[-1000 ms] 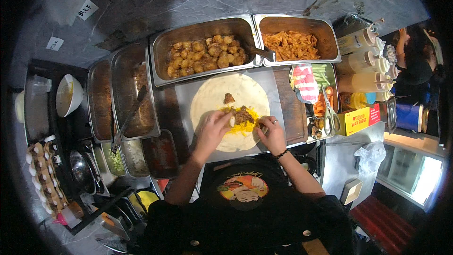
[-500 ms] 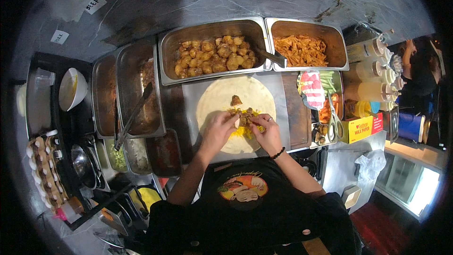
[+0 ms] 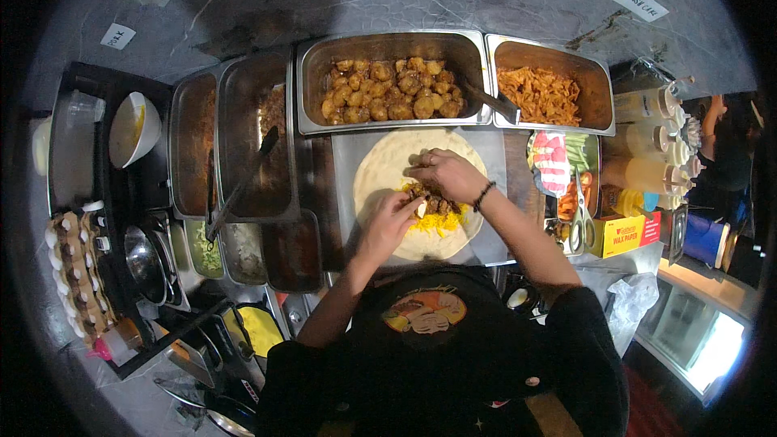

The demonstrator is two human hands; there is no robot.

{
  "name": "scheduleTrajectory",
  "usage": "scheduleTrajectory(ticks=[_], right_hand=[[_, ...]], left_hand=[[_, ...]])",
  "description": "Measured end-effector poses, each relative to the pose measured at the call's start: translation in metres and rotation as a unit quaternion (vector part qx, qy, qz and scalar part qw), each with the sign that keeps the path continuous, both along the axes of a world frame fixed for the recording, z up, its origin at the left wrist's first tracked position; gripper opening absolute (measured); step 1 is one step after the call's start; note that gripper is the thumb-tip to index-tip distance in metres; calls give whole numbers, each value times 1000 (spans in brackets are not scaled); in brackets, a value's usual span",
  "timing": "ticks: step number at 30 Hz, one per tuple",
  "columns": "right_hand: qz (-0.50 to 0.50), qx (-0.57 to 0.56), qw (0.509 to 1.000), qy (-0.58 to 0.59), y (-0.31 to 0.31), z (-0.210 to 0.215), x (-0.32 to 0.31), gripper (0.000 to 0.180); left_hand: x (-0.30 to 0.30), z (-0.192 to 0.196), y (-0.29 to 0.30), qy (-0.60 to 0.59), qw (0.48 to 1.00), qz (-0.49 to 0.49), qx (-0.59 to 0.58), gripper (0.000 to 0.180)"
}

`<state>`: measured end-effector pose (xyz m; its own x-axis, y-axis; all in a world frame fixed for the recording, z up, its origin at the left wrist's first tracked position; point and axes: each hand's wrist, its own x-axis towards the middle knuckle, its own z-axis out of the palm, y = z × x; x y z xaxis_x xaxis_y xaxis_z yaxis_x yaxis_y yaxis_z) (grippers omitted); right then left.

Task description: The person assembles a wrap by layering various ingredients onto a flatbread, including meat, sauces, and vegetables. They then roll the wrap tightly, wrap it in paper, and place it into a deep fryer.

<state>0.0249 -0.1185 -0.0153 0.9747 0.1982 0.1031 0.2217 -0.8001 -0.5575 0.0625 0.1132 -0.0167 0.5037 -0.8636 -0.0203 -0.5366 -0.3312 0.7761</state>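
Note:
A round flatbread [image 3: 379,163] lies on a sheet of pale paper [image 3: 495,231] in front of me. Brown chopped meat [image 3: 441,202] sits on yellow shreds [image 3: 437,223] at its middle. My left hand [image 3: 388,225] is at the left side of this filling, thumb and fingers pinched beside a small pale piece [image 3: 421,209]; whether they grip it is unclear. My right hand [image 3: 455,176] reaches over the far half of the flatbread, its fingertips drawn together and pointing left. Whatever lies under those fingertips is hidden.
Behind the flatbread stand steel pans of browned round pieces [image 3: 392,91] and orange-red strips [image 3: 538,95]. More pans with tongs [image 3: 243,186] are at left. Scissors [image 3: 583,222], a yellow wax paper box [image 3: 623,235] and squeeze bottles [image 3: 635,142] stand right.
My right hand has moved from the filling's right side to the far part of the flatbread, covering the loose brown piece there. My left hand stays by the filling. The view has shifted slightly.

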Motion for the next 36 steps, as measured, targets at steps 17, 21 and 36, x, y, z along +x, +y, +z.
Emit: scheduleTrajectory(ticks=[17,21,36], right_hand=[[-211,111,971,5,11,11,-62,34],[-146,83,986,23,6,1,-42,22],[-294,291,907,70,27,-5,-112,15]], left_hand=[[6,3,7,-28,999,-10,13,48],[9,7,4,-65,998,-23,2,49],[9,25,-35,-157,979,-126,-11,44]])
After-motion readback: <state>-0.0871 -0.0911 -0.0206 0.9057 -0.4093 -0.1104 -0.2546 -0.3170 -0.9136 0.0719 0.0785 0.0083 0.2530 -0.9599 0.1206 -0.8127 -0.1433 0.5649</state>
